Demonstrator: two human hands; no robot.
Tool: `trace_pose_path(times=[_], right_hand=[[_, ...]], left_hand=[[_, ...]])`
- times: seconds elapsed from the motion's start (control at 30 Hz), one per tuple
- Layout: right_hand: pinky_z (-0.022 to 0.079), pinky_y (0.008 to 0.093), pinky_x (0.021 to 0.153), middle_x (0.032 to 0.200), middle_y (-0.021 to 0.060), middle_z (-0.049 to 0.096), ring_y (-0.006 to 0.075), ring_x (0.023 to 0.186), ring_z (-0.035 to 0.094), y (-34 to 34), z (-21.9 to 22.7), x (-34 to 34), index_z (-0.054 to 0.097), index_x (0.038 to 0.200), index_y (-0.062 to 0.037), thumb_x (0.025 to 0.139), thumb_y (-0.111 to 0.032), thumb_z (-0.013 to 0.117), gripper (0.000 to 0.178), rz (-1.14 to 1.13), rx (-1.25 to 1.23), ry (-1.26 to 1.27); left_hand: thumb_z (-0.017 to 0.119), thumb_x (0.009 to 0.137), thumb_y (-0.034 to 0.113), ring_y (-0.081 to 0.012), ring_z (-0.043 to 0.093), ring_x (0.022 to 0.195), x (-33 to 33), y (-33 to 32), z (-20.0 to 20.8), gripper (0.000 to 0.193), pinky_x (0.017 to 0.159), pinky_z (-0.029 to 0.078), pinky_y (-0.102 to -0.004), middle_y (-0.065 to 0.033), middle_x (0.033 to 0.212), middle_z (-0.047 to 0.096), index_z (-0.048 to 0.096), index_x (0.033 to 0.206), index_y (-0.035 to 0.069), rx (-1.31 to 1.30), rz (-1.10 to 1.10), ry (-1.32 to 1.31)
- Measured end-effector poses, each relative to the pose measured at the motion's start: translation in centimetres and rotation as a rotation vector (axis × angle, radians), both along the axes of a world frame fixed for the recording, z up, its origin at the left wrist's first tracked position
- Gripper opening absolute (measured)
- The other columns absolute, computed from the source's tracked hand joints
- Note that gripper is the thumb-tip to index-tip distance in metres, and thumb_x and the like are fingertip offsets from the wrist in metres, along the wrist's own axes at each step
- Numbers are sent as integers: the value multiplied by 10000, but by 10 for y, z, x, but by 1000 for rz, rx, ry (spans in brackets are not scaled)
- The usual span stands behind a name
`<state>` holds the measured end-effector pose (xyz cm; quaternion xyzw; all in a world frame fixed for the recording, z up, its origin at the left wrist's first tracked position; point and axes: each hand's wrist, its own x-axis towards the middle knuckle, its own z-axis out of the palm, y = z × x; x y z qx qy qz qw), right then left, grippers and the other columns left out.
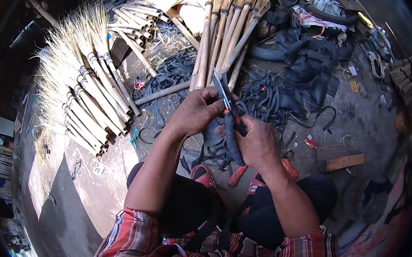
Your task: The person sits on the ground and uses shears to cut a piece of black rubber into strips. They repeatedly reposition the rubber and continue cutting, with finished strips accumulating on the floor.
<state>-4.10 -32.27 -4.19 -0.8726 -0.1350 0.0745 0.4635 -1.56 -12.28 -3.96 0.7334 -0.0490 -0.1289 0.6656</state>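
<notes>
My right hand (pixel 260 143) grips a pair of scissors (pixel 233 139) by black handles with orange-red parts near the pivot. Their blades point up and away, partly spread. Close beside them, my left hand (pixel 196 111) is closed in a pinch, with thumb and fingers at a dark flat piece that looks like black rubber (pixel 224 84); the fingers hide much of it. Below both hands, black rubber scraps (pixel 213 135) lie on the ground between my feet. Just beyond the blades, several grass brooms (pixel 220 39) with bamboo handles lie with their handle ends toward me.
More finished brooms (pixel 92 86) lie in a row at left. Behind them is a pile of cut bamboo tubes (pixel 134 20). Tangled rubber strips (pixel 260 91) and large rubber sheets (pixel 304 73) cover the ground ahead right. A wooden block (pixel 345 162) lies at right.
</notes>
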Motion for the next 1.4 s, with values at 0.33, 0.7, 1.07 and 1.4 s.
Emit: trace_pose_path(times=[0.33, 0.7, 1.07, 1.4], right_hand=[[378, 210, 524, 646, -66, 500, 34, 568, 477, -51, 25, 25, 685, 897, -66, 972, -458, 737, 402, -104, 709, 156], [400, 200, 485, 631, -61, 525, 33, 536, 504, -104, 35, 43, 704, 925, -73, 982, -446, 723, 379, -361, 655, -23], [348, 192, 480, 632, -86, 501, 6, 545, 464, -107, 28, 53, 683, 845, -97, 961, -374, 773, 313, -356, 638, 8], [346, 208, 544, 674, -94, 507, 12, 610, 439, -104, 28, 52, 695, 880, -67, 983, -340, 752, 298, -263, 573, -20]], left_hand=[[648, 1027, 185, -107, 646, 780, 39, -27, -14, 243, 728, 535, -263, -28, 949, 708, 712, 1187, 15, 51, 202, 77], [696, 995, 333, -173, 649, 860, 109, -62, -179, 439, 719, 561, -308, -69, 1033, 677, 621, 1293, 19, 104, 383, 263], [636, 927, 407, -317, 663, 1220, 6, -71, -299, 413, 1033, 516, -391, -153, 1264, 719, 754, 1187, 108, 1233, -639, 278], [600, 849, 71, -109, 606, 781, 64, -44, -121, 110, 751, 495, -284, -5, 808, 670, 689, 908, 45, 407, -123, 113]])
